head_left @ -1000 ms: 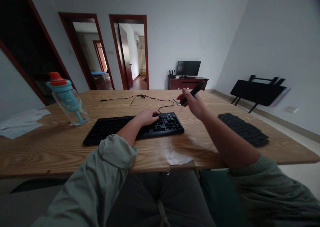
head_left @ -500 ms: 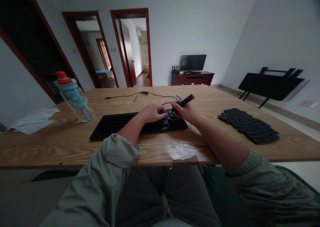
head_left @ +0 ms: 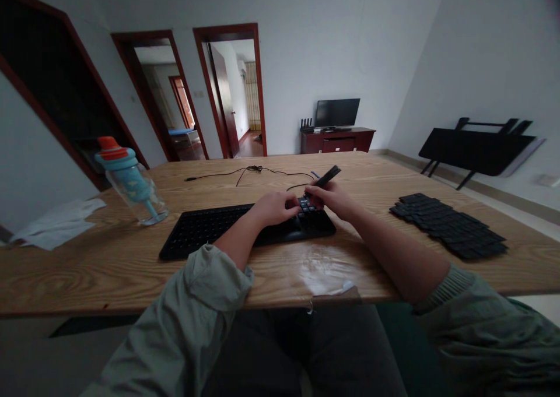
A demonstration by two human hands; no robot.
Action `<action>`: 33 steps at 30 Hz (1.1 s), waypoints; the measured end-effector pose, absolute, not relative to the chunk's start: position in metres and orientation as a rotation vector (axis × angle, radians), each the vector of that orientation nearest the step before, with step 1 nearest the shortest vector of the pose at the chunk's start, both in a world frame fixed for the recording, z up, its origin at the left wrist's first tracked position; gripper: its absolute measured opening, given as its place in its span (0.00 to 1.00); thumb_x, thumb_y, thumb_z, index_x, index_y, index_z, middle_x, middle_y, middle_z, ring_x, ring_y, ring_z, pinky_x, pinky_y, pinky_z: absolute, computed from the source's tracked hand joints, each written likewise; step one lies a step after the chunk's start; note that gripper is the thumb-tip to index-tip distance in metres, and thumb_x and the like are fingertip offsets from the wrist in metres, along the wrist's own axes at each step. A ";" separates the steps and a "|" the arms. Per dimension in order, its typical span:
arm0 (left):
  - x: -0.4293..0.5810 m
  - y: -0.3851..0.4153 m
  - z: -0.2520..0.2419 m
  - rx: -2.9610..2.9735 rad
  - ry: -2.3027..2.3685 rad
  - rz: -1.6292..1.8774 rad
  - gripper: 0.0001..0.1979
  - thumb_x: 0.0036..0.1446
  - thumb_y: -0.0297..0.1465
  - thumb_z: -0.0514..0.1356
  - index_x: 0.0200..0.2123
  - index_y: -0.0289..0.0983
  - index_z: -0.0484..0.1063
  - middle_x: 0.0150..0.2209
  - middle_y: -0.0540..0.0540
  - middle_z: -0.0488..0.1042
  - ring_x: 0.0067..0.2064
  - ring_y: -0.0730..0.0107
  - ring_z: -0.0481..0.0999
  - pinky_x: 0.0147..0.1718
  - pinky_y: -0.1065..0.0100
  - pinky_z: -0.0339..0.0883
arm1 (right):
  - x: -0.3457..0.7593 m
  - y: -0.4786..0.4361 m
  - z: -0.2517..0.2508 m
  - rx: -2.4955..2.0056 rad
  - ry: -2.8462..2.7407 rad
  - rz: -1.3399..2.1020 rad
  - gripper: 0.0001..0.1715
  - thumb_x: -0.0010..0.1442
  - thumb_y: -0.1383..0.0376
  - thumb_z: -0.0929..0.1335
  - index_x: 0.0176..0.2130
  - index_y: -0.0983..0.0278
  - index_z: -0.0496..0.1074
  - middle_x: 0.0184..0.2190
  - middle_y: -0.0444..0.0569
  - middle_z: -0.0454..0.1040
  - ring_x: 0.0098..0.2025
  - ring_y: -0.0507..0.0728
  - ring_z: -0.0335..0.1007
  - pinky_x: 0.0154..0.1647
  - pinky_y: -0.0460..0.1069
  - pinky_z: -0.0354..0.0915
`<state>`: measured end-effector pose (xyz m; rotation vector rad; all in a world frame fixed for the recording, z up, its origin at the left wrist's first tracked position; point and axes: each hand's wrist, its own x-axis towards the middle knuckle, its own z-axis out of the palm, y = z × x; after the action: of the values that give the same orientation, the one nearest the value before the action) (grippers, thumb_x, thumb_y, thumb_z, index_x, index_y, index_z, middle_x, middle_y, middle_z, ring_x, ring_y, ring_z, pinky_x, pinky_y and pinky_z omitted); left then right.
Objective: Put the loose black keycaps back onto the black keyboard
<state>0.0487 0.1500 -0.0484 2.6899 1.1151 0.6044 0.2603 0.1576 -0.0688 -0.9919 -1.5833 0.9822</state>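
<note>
I see the right hand (head_left: pixel 336 199) has come down to the right end of the keyboard (head_left: pixel 205 231) on the counter (head_left: pixel 149 286), fingers closed round a black tool (head_left: pixel 328 176), so work seems centred there; the left hand (head_left: pixel 274 208) curls over the keyboard, its hold unclear

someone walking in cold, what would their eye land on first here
Probably the two hands over the black keyboard at the middle of the wooden table: the right hand grips a dark, pen-shaped object at its right end, with the left hand close beside. Next, the bright red-and-blue bottle at the left, then the patch of overlapping black pieces at the right.
</note>
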 end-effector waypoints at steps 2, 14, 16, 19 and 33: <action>0.047 0.148 -0.045 2.649 1.126 0.652 0.09 0.59 0.36 0.63 0.40 0.38 0.77 0.36 0.46 0.81 0.35 0.64 0.78 0.34 0.66 0.69 | 0.262 0.157 -0.066 -1.002 -1.608 0.943 0.27 0.50 0.43 0.74 0.32 0.64 0.73 0.22 0.44 0.70 0.22 0.51 0.63 0.21 0.47 0.59; 0.043 0.152 -0.050 2.604 0.991 0.668 0.08 0.57 0.30 0.62 0.40 0.36 0.77 0.33 0.48 0.78 0.32 0.69 0.74 0.32 0.68 0.66 | 0.262 0.141 -0.064 -1.245 -1.841 0.526 0.23 0.55 0.48 0.70 0.24 0.64 0.71 0.21 0.47 0.70 0.24 0.53 0.63 0.23 0.49 0.55; 0.043 0.151 -0.051 2.602 0.981 0.664 0.07 0.57 0.31 0.62 0.37 0.35 0.78 0.31 0.48 0.78 0.32 0.69 0.74 0.32 0.68 0.65 | 0.258 0.136 -0.063 -1.235 -1.847 0.519 0.23 0.56 0.48 0.70 0.24 0.64 0.71 0.21 0.48 0.71 0.24 0.53 0.64 0.23 0.49 0.56; 0.043 0.151 -0.052 2.605 0.965 0.654 0.08 0.56 0.33 0.63 0.34 0.35 0.79 0.29 0.48 0.78 0.30 0.69 0.73 0.31 0.68 0.63 | 0.252 0.131 -0.063 -1.246 -1.868 0.513 0.22 0.56 0.49 0.69 0.24 0.64 0.70 0.20 0.48 0.70 0.23 0.53 0.64 0.23 0.49 0.56; 0.044 0.153 -0.064 2.646 1.015 0.627 0.12 0.55 0.35 0.64 0.39 0.35 0.83 0.30 0.49 0.79 0.30 0.69 0.73 0.31 0.69 0.62 | 0.252 0.132 -0.066 -1.361 -1.744 0.347 0.23 0.57 0.49 0.69 0.23 0.64 0.69 0.21 0.49 0.73 0.25 0.55 0.68 0.26 0.48 0.58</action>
<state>0.0443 0.1530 -0.0642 2.6458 1.0147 0.6267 0.2524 0.1323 -0.0656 -1.3607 -1.7436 0.3474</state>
